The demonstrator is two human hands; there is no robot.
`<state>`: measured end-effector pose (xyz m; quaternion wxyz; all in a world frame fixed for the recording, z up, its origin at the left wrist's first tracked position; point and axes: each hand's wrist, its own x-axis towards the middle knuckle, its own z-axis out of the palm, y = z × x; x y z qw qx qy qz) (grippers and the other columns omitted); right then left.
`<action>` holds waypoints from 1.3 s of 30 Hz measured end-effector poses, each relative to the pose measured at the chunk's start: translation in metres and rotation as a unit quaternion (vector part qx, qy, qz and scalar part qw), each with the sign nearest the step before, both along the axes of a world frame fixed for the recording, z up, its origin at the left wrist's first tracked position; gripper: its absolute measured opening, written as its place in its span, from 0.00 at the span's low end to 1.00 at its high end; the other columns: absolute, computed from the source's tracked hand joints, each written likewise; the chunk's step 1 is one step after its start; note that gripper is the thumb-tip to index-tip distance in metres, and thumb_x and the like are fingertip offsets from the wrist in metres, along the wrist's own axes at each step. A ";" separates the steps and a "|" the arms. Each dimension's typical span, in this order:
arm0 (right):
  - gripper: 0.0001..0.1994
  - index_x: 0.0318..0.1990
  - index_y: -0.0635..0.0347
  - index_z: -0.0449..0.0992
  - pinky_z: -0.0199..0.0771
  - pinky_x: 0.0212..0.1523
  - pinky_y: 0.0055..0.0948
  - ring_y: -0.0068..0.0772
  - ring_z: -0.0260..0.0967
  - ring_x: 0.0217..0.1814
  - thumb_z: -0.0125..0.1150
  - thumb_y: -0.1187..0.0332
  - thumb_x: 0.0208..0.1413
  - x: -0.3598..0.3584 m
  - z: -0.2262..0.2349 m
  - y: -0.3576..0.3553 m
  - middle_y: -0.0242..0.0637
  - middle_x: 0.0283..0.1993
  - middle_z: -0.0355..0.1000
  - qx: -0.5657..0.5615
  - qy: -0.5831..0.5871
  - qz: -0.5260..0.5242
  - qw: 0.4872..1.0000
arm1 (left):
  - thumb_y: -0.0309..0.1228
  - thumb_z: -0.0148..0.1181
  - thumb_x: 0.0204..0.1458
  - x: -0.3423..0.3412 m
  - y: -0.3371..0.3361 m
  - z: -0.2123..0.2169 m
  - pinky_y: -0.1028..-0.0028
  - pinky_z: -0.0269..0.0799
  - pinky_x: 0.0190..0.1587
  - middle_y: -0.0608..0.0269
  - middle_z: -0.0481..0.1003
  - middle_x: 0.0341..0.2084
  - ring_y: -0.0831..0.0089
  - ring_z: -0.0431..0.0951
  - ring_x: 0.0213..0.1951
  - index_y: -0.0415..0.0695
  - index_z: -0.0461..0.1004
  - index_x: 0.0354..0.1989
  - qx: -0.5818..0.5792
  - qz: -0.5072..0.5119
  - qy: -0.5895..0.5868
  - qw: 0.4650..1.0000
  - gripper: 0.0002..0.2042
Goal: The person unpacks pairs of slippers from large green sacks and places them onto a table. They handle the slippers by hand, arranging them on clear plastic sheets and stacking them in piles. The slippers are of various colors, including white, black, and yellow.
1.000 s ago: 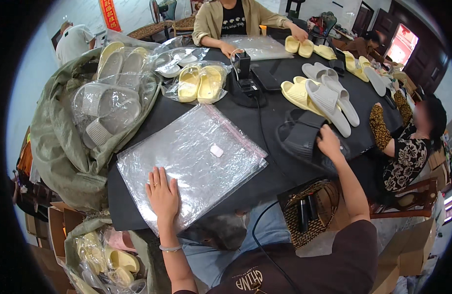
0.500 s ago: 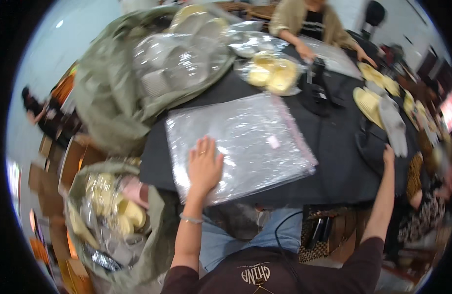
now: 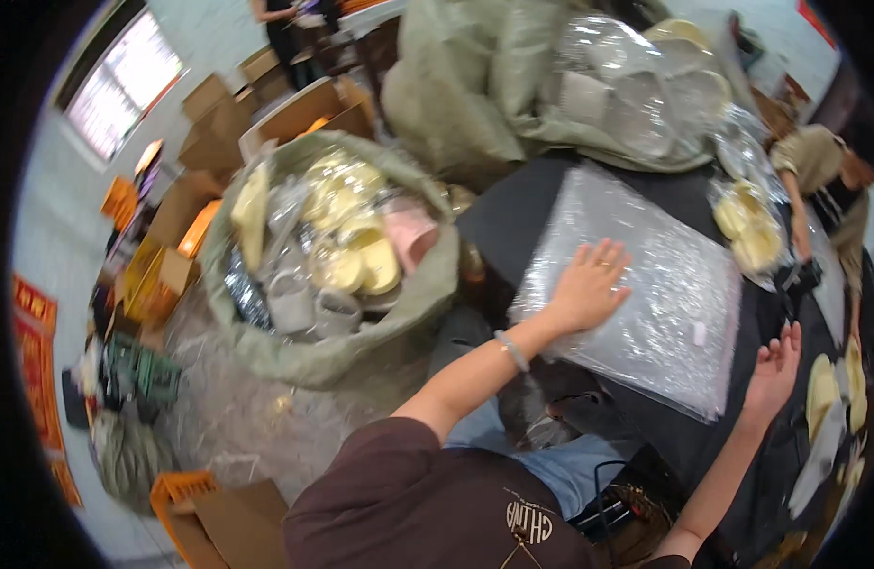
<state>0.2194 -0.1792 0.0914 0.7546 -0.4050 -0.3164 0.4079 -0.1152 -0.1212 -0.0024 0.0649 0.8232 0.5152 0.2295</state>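
Note:
My left hand [image 3: 591,287] lies flat, fingers spread, on a stack of clear plastic bags [image 3: 660,318] at the edge of the black-covered table [image 3: 499,204]. Beyond the stack's right corner, my right hand [image 3: 772,373] is raised with its fingers apart and nothing in it. Bagged pale yellow slippers [image 3: 748,228] rest past the stack's far right side. More yellow slippers [image 3: 820,394] and a grey sock-shaped piece [image 3: 818,460] lie to the right of my right hand.
At my left stands an open green sack [image 3: 314,365] of yellow, grey and pink slippers. A larger sack [image 3: 456,85] with bagged grey slippers [image 3: 636,90] sits at the table's far side. A co-worker's arm [image 3: 797,213] reaches in at right. Cardboard boxes [image 3: 233,526] stand on the floor.
The view has swung left, bringing the floor sack toward the middle. My right hand has left the black strap-like item and slippers and come nearer the bag stack; my left stays on it.

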 end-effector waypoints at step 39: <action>0.15 0.57 0.61 0.63 0.63 0.28 0.17 0.16 0.58 0.28 0.44 0.70 0.64 -0.158 -0.101 0.084 0.28 0.33 0.63 -0.191 0.227 0.322 0.899 | 0.34 0.62 0.42 -0.583 -0.109 -0.066 0.60 0.67 0.50 0.51 0.72 0.42 0.57 0.73 0.46 0.40 0.70 0.42 0.054 0.726 0.072 0.682 0.18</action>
